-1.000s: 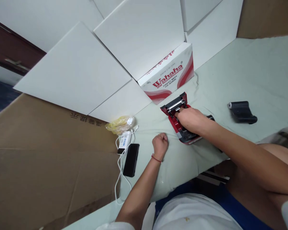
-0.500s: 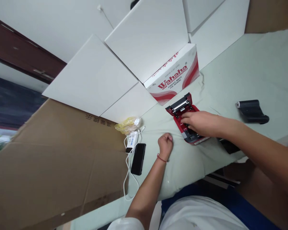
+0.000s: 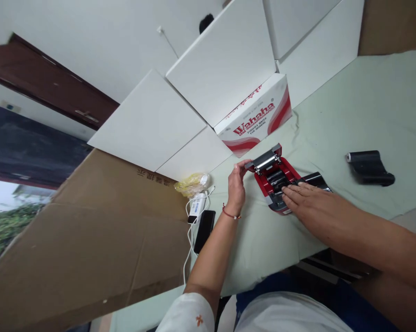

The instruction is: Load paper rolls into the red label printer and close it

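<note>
Just changed: my left hand (image 3: pixel 236 184) has come up off the cloth to the printer, so both my hands are on it now.
Left hand: half open, fingertips (image 3: pixel 241 164) at the edge of the lid (image 3: pixel 266 160); I cannot tell whether they grip it.
Right hand (image 3: pixel 317 205): open and flat, fingers (image 3: pixel 293 190) spread across the open printer, gripping nothing.
Printer: a red label printer (image 3: pixel 263 184) lying open on the pale green cloth (image 3: pixel 346 120), just in front of the Wahaha water carton (image 3: pixel 254 115).
Nearby: a black ribbon roll (image 3: pixel 370 168) lies well to the right; a phone (image 3: pixel 204 230) and white cable (image 3: pixel 189 258) lie left.
</note>
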Motion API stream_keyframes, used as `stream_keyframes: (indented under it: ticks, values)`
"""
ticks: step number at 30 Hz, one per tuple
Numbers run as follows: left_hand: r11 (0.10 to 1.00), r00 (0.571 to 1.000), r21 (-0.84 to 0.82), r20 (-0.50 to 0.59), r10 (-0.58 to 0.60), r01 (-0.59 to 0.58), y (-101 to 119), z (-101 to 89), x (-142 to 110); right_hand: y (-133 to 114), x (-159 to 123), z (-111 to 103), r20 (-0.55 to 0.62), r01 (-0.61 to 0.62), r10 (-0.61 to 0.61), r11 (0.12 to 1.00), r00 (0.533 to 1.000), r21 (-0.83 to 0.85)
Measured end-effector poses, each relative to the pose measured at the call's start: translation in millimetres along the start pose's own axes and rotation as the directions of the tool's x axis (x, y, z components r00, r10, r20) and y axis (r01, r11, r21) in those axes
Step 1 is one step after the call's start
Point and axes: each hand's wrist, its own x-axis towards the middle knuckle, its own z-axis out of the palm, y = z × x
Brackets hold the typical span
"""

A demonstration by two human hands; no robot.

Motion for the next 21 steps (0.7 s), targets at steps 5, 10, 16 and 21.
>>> stream_keyframes:
  ticks: [5,10,16,21]
  values:
    - [0.923,0.961,0.333,0.253,0.111,-0.194,17.1,-3.9,-39.7,-0.6,-0.1,7.6,0.027,-0.050,0.050,0.999,0.998,0.006]
    - [0.902,0.943,0.344,0.290,0.162,-0.261,2.3,4.9,-65.8,-2.1,2.5,11.8,0.031,-0.063,0.062,0.997,0.998,0.048]
    - [0.927,0.951,0.284,0.258,0.170,-0.243,-4.7,8.3,-64.2,7.3,21.4,-16.1,0.264,-0.112,0.072,0.984,0.962,0.138]
    - [0.967,0.962,0.226,0.265,0.059,-0.121,-3.6,2.9,-62.6,10.6,23.8,-29.7,0.317,-0.116,0.043,0.969,0.948,0.216]
